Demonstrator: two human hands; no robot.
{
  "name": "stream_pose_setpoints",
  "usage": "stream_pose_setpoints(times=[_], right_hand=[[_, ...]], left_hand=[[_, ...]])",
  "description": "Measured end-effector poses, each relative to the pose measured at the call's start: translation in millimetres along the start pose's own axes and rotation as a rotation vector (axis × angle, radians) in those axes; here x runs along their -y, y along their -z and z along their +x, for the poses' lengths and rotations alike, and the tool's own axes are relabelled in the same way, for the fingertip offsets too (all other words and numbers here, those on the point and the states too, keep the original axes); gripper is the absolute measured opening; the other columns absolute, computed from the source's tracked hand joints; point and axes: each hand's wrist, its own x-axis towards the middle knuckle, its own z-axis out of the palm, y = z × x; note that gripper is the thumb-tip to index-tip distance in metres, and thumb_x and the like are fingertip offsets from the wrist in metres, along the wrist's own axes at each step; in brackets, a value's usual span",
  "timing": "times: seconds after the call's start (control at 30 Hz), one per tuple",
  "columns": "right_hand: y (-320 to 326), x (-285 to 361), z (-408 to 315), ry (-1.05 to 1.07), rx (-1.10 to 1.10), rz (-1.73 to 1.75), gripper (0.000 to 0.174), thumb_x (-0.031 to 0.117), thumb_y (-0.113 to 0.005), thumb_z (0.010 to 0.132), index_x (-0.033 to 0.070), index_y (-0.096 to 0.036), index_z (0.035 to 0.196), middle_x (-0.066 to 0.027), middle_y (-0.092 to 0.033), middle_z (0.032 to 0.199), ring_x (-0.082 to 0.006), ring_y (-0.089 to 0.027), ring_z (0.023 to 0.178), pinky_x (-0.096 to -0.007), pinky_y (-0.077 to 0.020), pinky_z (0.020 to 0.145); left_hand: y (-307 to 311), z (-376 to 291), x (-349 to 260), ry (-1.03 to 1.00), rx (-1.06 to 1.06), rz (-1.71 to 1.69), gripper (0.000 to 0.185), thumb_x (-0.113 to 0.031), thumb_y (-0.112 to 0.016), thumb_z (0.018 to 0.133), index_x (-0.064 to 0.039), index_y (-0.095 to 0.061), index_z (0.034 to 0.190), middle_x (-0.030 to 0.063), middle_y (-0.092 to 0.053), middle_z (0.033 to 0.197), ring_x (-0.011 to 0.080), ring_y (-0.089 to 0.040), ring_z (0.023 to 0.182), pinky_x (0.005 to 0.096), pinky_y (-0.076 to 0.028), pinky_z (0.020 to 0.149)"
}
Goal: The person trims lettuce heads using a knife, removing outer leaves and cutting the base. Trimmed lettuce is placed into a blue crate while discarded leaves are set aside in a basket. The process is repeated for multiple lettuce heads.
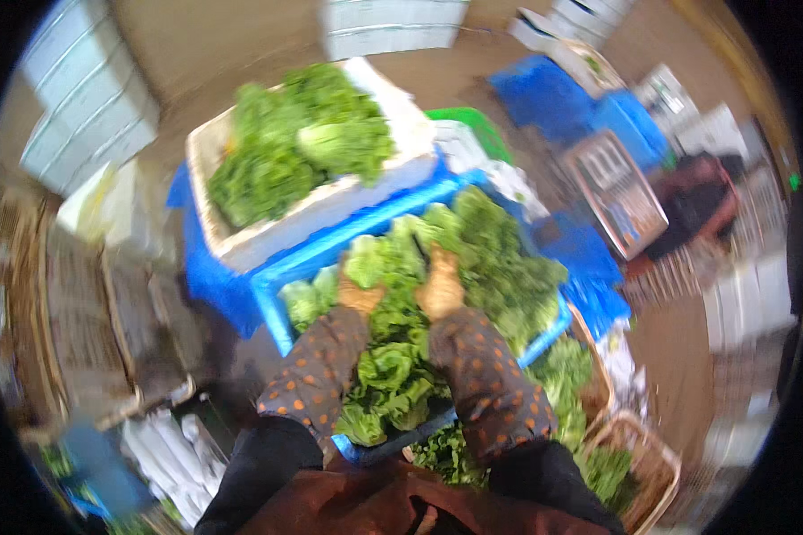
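Both hands are down among leafy green lettuces [398, 267] in a blue plastic crate [268, 304]. My left hand [360, 294] is against a pale lettuce head on the crate's left part, its fingers partly hidden by leaves. My right hand [441, 284] lies on the lettuces to the right of it, with something dark and narrow, perhaps a knife blade, by the fingertips; blur hides what it is. Larger leafy heads [508, 274] fill the crate's right side. Behind the crate, a white foam box [281, 237] holds more leafy greens [294, 140].
At the right, a metal-topped scale [619, 194] stands near blue plastic sheets [579, 247]. Wicker baskets [669, 468] with greens are at lower right. White foam boxes [87, 93] are stacked at upper left, brown crates [87, 314] at left, white rolls [174, 461] at lower left.
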Motion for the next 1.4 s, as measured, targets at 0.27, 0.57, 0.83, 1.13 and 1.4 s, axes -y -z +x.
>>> stream_pose_setpoints(times=[0.27, 0.57, 0.83, 1.13, 1.4], right_hand=[[142.5, 13.8, -146.6, 0.630, -0.194, 0.918, 0.056, 0.024, -0.056, 0.097, 0.002, -0.038, 0.146, -0.0261, -0.041, 0.145, -0.0388, -0.043, 0.133, -0.0448, -0.0370, 0.110], [209.9, -412.4, -506.3, -0.774, -0.659, 0.193, 0.066, 0.012, -0.074, 0.078, 0.010, -0.050, 0.140, -0.0199, -0.046, 0.144, -0.0393, -0.051, 0.126, -0.0413, -0.0445, 0.105], [159.7, -548.5, -599.0, -1.168, -0.288, 0.218, 0.052, 0.031, -0.083, 0.071, 0.004, -0.067, 0.113, -0.0175, -0.071, 0.100, -0.0334, -0.068, 0.093, -0.0398, -0.0541, 0.080], [184.2, -394.4, -693.9, -0.801, -1.273, -0.086, 0.035, 0.010, -0.079, 0.076, 0.008, -0.070, 0.109, -0.0175, -0.069, 0.107, -0.0358, -0.064, 0.102, -0.0429, -0.0504, 0.091], [96.5, -326.4, -716.0, -0.724, -0.710, 0.292, 0.057, 0.010, -0.072, 0.081, 0.008, -0.056, 0.136, -0.0085, -0.063, 0.115, -0.0231, -0.061, 0.100, -0.0347, -0.0505, 0.089]], left_hand=[[-44.3, 43.5, -49.0, -0.073, -0.306, 1.781, 0.043, -0.035, -0.049, 0.100, -0.008, -0.055, 0.132, 0.0134, -0.061, 0.130, 0.0286, -0.060, 0.116, 0.0452, -0.048, 0.101], [-107.1, 50.3, -90.5, -0.269, -0.289, 2.436, 0.043, -0.028, -0.053, 0.100, -0.005, -0.052, 0.137, 0.0145, -0.057, 0.135, 0.0281, -0.056, 0.120, 0.0432, -0.044, 0.103], [-217.7, -69.4, 84.6, -0.154, 0.519, 2.133, 0.045, -0.021, -0.056, 0.100, -0.003, -0.050, 0.141, 0.0155, -0.054, 0.139, 0.0277, -0.052, 0.125, 0.0414, -0.040, 0.106], [-407.5, -310.0, 451.3, 1.092, 0.752, 0.802, 0.100, -0.046, -0.074, 0.085, -0.016, -0.013, 0.157, 0.0160, -0.022, 0.160, 0.0331, -0.029, 0.145, 0.0494, -0.032, 0.113], [-317.8, -385.5, 558.5, 1.439, 0.774, 0.858, 0.097, -0.053, -0.081, 0.075, -0.014, -0.034, 0.150, 0.0127, -0.050, 0.138, 0.0278, -0.051, 0.128, 0.0506, -0.040, 0.109]])
